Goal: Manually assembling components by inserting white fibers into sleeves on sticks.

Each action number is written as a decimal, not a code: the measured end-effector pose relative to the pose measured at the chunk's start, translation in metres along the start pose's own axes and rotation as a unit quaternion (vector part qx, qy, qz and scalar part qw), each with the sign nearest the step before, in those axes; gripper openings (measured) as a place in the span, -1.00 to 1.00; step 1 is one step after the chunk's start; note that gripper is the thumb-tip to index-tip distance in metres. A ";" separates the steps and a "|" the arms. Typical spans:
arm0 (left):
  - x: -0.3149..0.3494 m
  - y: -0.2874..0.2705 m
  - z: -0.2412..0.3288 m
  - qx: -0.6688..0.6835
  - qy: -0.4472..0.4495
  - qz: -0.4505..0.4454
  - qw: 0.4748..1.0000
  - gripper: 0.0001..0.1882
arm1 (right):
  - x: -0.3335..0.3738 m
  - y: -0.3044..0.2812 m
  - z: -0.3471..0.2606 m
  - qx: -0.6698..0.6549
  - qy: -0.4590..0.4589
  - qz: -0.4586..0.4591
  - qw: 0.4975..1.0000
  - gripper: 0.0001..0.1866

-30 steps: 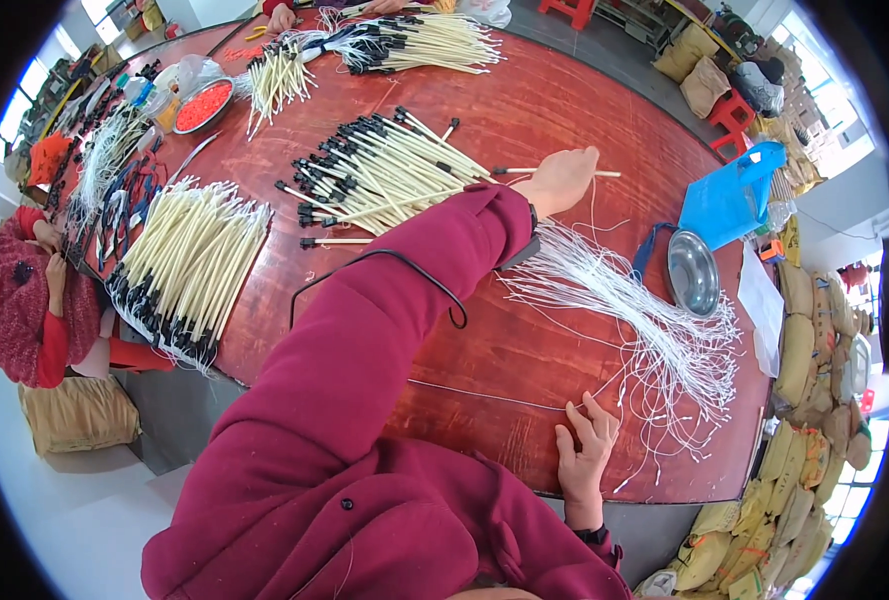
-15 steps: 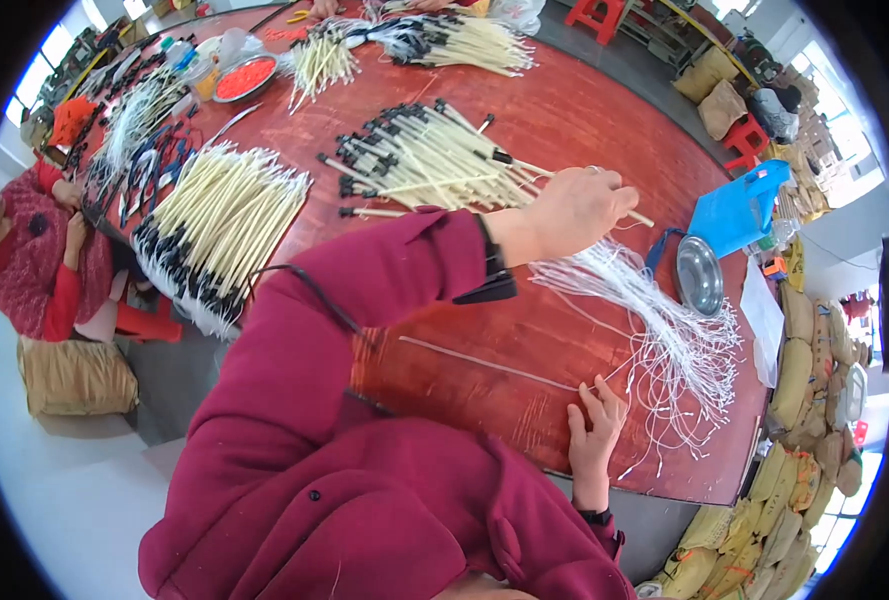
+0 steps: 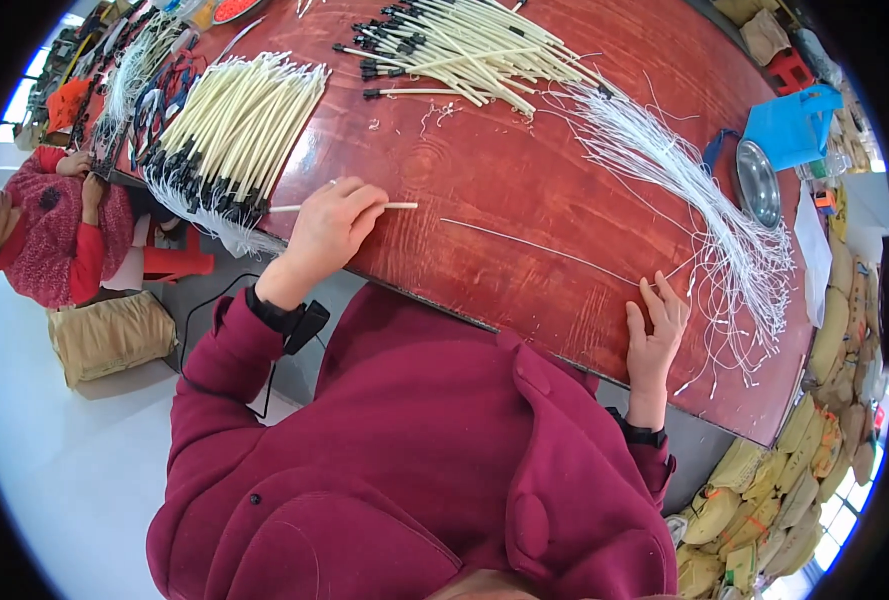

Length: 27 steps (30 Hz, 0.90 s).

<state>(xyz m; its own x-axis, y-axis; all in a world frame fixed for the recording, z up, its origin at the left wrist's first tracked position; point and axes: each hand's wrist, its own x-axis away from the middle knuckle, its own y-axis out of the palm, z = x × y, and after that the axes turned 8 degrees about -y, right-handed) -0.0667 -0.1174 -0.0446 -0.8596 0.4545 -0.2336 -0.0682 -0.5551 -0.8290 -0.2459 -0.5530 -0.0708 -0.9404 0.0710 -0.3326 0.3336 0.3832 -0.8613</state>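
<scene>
A slim cream tube [image 3: 401, 205] is in my left hand [image 3: 332, 225], whose fingers are closed around it near the table's front edge. One of its ends sticks out to the right of my fingers. My right hand [image 3: 658, 330] rests at the front right, thumb and fingers apart, the fingertips touching a thin white cord [image 3: 534, 241]. That cord runs leftward across the table, its free end pointing toward the tube. Beyond the right hand lies a large bundle of white cords [image 3: 679, 185], loose and tangled at its near end.
Cream tubes with black ends form a pile [image 3: 464, 55] at the far middle and another stack [image 3: 239, 130] at left. A metal bowl [image 3: 757, 184] and blue container [image 3: 792, 125] stand at right on the red table [image 3: 554, 320]. A person [image 3: 59, 220] sits at left.
My left hand has come back from the far pile toward the front left, carrying a cream tube. My right hand stays by the white cord. The whole view has shifted.
</scene>
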 end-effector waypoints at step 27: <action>0.005 0.022 0.015 0.053 0.000 0.001 0.999 -0.88 | 0.001 0.000 -0.002 0.007 0.017 -0.009 1.000 -0.60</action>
<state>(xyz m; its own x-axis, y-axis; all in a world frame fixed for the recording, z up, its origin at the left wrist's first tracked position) -0.0797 -0.1375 -0.0564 -0.8595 0.4534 -0.2358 -0.1192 -0.6266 -0.7702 -0.2473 -0.5507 -0.0705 -0.9481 0.0946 -0.3034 0.3164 0.3722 -0.8725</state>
